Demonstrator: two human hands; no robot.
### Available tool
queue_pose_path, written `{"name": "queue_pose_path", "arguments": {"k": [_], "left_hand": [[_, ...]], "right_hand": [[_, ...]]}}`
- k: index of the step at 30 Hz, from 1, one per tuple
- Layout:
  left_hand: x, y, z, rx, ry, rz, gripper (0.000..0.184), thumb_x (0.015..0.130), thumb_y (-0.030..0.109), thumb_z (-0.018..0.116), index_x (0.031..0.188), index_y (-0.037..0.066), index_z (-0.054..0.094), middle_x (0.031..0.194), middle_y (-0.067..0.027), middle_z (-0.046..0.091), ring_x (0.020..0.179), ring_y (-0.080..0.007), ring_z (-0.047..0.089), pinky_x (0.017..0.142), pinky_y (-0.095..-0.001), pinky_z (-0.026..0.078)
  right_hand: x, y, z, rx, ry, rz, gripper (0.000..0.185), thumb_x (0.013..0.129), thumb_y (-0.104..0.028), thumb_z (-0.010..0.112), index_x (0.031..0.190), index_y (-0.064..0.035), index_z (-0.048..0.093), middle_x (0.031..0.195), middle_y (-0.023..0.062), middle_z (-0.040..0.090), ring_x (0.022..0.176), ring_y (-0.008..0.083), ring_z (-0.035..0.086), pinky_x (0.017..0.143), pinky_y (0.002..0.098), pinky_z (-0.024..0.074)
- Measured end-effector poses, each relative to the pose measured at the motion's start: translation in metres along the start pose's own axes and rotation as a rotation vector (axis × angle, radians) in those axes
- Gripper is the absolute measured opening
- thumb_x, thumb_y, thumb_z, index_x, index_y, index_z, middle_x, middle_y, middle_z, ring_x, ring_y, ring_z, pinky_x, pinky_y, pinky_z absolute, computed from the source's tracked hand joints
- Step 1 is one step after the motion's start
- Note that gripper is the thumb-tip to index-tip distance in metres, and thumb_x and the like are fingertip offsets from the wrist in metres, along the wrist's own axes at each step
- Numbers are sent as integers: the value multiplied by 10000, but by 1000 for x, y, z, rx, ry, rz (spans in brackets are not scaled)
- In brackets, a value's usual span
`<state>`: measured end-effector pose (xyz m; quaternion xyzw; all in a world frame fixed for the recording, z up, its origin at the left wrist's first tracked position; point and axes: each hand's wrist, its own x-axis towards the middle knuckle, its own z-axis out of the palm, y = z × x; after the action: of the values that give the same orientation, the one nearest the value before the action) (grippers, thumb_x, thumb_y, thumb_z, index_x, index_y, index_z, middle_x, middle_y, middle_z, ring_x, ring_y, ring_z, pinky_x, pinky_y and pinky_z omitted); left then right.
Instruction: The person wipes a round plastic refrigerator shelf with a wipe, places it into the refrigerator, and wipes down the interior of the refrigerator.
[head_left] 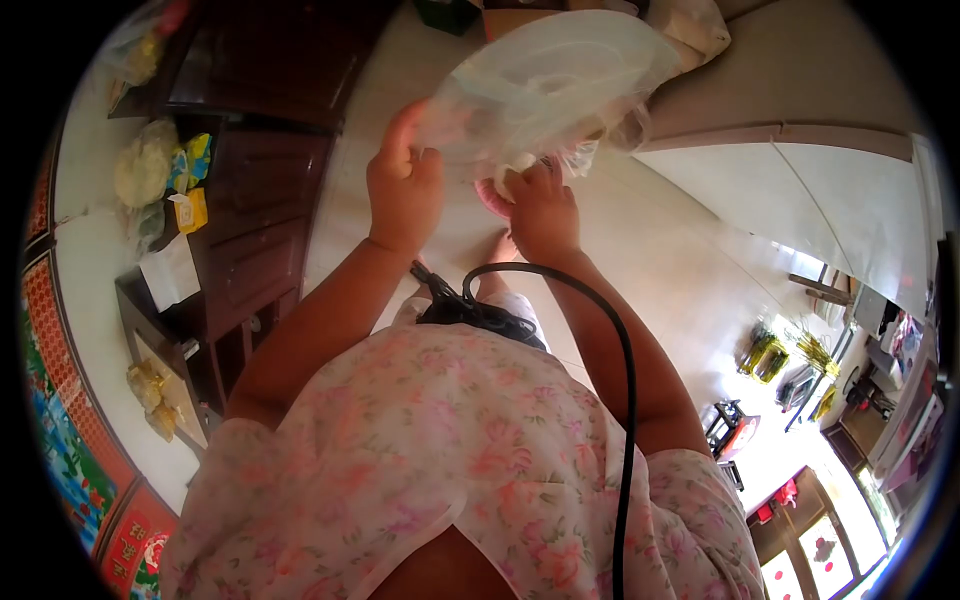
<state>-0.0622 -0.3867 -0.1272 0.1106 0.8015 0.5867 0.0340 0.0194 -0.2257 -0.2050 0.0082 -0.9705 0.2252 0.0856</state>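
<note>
A large translucent plastic bag is spread out in front of me at the top middle. My left hand grips the bag's left edge, with its fingers partly behind the film. Lower and to the right, my right hand is closed at the bag's bottom edge, its fingers pinched on gathered whitish plastic. Just left of that hand a pink slipper shows on the floor near my foot.
Dark wooden cabinets stand on the left, with plastic bags and a yellow packet on top. A white cabinet or appliance is at the right. A black cable runs across my front. Stools and plants are farther right.
</note>
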Motion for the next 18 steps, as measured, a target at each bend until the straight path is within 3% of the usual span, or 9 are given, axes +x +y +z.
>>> {"name": "queue_pose_path", "arguments": {"k": [2, 4, 7, 8, 10, 14, 16, 18], "left_hand": [[1, 3, -1, -8, 13, -28, 379, 891, -67, 381, 1248, 48, 432, 1167, -161, 627, 1021, -197, 627, 784, -223, 452], [3, 5, 1, -199, 61, 28, 355, 890, -60, 405, 1228, 41, 448, 1158, -151, 631, 999, -184, 631, 755, -214, 451], [2, 14, 0, -218, 59, -79, 351, 887, -55, 434, 1224, 38, 449, 1157, -143, 634, 982, -185, 634, 767, -222, 454], [1, 13, 0, -218, 58, -79, 351, 887, -55, 434, 1224, 38, 449, 1157, -143, 634, 982, -185, 634, 767, -222, 454], [-1, 12, 1, -237, 59, -27, 341, 888, -33, 457, 1219, 48, 455, 1154, -133, 639, 965, -154, 634, 663, -185, 437], [-7, 24, 6, -312, 67, -125, 336, 885, -20, 467, 1213, 52, 462, 1152, -129, 643, 960, -121, 633, 548, -153, 378], [-8, 22, 7, -357, 47, -123, 340, 873, -21, 467, 1205, 52, 468, 1157, -120, 642, 958, -91, 633, 461, -144, 288], [-10, 23, 6, -395, 52, -156, 353, 860, -32, 468, 1204, 48, 469, 1159, -131, 638, 983, -113, 629, 518, -152, 350]], "right_hand": [[-8, 11, -4, 6, -38, 56, 277, 764, -97, 581, 1041, -122, 584, 1002, 114, 565, 918, 321, 567, 757, 446, 473], [-12, 20, -11, 267, -8, 322, 297, 801, -107, 591, 1087, -53, 531, 1038, 176, 526, 988, 392, 532, 806, 478, 453], [16, 45, -24, 335, 191, 459, 340, 799, -103, 589, 1114, -16, 494, 990, 210, 534, 934, 399, 539, 782, 451, 450], [28, 50, -38, 347, 222, 429, 336, 816, -98, 594, 1105, 21, 470, 1035, 236, 523, 930, 430, 542, 804, 459, 469], [52, 64, -47, 215, 363, 271, 396, 825, -71, 601, 1189, 28, 482, 1116, 226, 485, 996, 406, 527, 828, 447, 467], [67, 76, -39, 56, 277, 270, 405, 832, -63, 569, 1214, 23, 468, 1167, 238, 448, 1075, 423, 485, 861, 460, 463], [68, 71, -35, -33, 228, 297, 404, 833, -60, 550, 1218, 23, 462, 1170, 244, 442, 1092, 432, 474, 871, 467, 463], [63, 60, -31, 2, 17, 489, 398, 828, -63, 518, 1209, 31, 453, 1186, 255, 436, 1144, 439, 446, 893, 474, 466]]}}
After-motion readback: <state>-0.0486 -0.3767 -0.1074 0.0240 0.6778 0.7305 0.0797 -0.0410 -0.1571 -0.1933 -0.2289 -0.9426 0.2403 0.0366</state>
